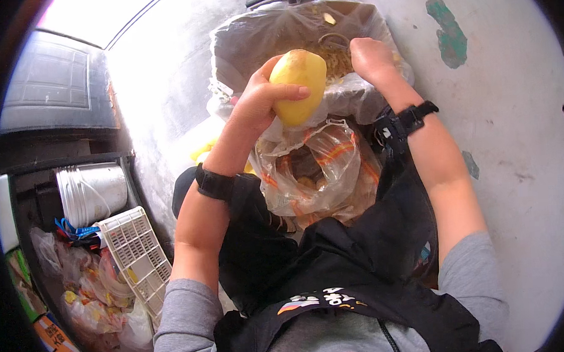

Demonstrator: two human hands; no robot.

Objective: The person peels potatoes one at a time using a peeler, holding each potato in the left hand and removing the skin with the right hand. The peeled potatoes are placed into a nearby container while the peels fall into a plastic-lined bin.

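A pale yellow peeled potato (300,93) with a brownish patch at its top is gripped in my left hand (263,93), the thumb across its near side. My right hand (370,59) is closed in a fist to the right of it, apart from the potato. From that fist a thin, blurred, curved tool (334,38) juts left, apparently a peeler. Both hands are over the near part of a wide container lined with clear plastic (251,39). Shredded peelings (338,63) lie inside, and a pale peel scrap (329,18) shows near its far side.
Between my knees stands an open translucent sack (320,174) with orange stripes and a few potatoes inside. Yellow pieces (206,149) show left of it. At far left are a white bucket (91,193), a plastic crate (135,260) and plastic bags (92,300).
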